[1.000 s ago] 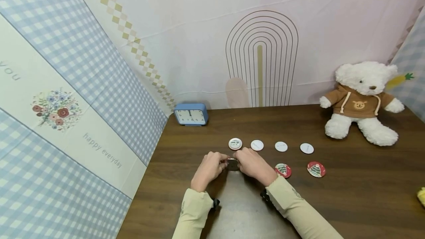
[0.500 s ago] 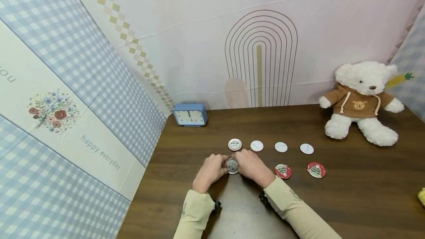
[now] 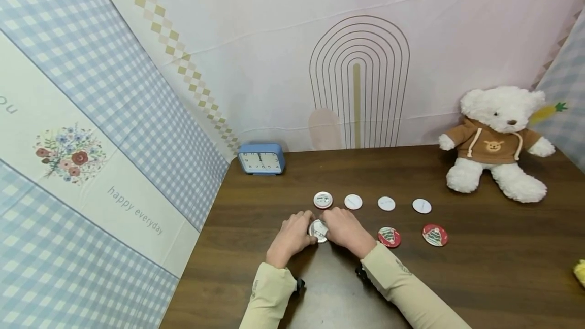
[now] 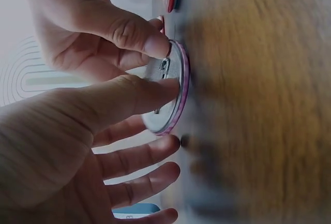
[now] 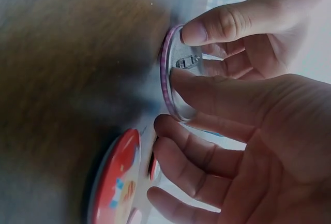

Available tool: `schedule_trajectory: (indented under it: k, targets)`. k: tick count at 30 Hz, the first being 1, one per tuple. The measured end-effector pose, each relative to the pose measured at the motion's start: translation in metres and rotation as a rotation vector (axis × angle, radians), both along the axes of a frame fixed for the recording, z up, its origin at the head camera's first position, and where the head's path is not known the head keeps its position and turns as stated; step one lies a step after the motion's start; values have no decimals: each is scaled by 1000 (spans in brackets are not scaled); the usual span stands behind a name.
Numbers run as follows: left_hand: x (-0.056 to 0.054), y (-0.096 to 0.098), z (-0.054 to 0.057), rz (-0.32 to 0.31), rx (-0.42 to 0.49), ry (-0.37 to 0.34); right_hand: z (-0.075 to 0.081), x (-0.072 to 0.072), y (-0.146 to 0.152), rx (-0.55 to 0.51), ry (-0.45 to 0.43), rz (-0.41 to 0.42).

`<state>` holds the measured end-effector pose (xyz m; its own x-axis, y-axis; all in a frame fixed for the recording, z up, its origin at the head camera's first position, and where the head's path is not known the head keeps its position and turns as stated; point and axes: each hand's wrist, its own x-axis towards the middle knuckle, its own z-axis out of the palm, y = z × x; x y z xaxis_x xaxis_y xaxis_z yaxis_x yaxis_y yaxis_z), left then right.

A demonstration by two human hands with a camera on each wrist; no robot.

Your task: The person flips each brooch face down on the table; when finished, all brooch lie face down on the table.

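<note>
Between both hands is a round pin-back button badge (image 3: 318,231), its silver back and safety pin turned up and its edge pink-purple in the wrist views. The left hand (image 3: 290,237) pinches the near side, thumb on the metal back (image 4: 168,114) and the other fingers spread below. From the opposite side the right hand (image 3: 345,230) holds the rim, its thumb also on the back (image 5: 182,100). The badge's printed face is hidden, turned towards the table.
Behind the hands lie another pin-backed badge (image 3: 323,200) and a row of white discs (image 3: 353,201). Two red tree-print badges (image 3: 389,236) lie to the right. A blue clock (image 3: 261,159) and a white teddy bear (image 3: 495,141) stand at the back of the wooden table (image 3: 256,197).
The badge has tipped from a dark, steeply slanted view to showing its silver back up to the head camera. Both hands have shifted slightly with it and keep their hold.
</note>
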<state>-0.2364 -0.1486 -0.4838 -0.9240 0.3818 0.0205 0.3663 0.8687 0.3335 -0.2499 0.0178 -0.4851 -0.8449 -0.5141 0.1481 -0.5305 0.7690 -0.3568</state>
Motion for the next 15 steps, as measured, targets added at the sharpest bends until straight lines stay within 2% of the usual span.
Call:
schedule_trajectory:
  k: [7,15]
  targets:
    - [2,0,1,22,-49,-56,0,0,-1,28,-35,2]
    - [1,0,4,16,-58,-83,2,0,2,6,29,38]
